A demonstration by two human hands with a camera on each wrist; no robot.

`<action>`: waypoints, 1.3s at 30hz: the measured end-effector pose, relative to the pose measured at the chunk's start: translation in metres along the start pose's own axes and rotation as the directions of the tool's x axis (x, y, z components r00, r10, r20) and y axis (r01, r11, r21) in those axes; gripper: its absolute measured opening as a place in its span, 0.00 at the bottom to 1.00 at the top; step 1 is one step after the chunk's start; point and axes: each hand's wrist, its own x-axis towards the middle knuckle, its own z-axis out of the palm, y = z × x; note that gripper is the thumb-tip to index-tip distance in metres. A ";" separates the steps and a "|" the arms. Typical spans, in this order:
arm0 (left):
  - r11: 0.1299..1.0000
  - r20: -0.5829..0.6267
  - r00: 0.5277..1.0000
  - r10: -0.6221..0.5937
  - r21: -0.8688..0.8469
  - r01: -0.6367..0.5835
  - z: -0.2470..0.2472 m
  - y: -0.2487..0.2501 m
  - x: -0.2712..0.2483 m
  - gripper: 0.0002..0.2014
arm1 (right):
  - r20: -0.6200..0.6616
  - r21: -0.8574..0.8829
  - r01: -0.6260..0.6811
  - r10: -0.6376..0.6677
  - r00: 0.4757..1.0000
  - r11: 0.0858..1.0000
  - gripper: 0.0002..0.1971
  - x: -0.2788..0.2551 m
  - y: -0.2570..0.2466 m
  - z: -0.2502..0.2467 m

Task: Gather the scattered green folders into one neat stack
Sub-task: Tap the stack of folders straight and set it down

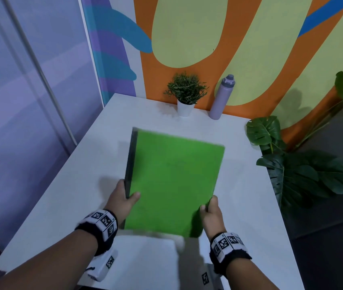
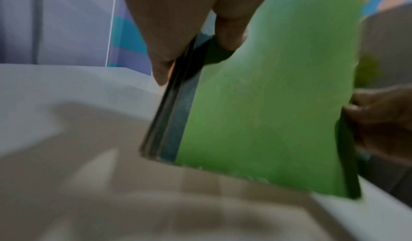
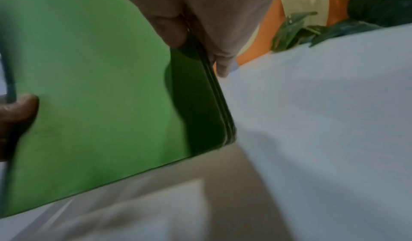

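White table (image 1: 41,197) against mural wall (image 1: 239,59) painted orange, pale green, blue. Small potted plant (image 1: 186,94) in white pot at table's far edge, upright. Lilac water bottle (image 1: 221,97) just beside it to right, upright, touching wall. Large-leafed floor plant (image 1: 291,164) off table's right side. Lavender panel (image 1: 20,80) at left.

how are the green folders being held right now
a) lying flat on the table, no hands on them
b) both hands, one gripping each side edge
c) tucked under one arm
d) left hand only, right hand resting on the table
b: the left hand grips the left edge of the green folders and the right hand grips the right edge, both near the bottom, over the table.
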 end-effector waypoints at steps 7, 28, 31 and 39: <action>0.983 0.108 0.977 -0.183 0.003 0.184 -0.005 0.003 0.008 0.36 | 0.135 0.316 -0.216 0.182 0.974 0.924 0.16 0.012 -0.005 -0.013; 0.478 0.315 0.911 -0.267 -0.777 0.409 0.032 0.031 0.000 0.22 | 0.135 0.549 -0.377 0.366 0.921 0.745 0.16 0.052 -0.049 0.025; 0.509 0.248 0.912 -0.326 -0.768 0.390 0.021 0.018 0.011 0.15 | 0.188 0.406 -0.281 0.221 0.957 0.870 0.12 0.048 -0.054 0.027; 0.573 0.058 0.862 -0.504 -0.724 0.384 -0.008 -0.017 0.077 0.13 | 0.183 -0.248 -0.091 0.138 0.973 0.965 0.16 0.063 0.012 0.031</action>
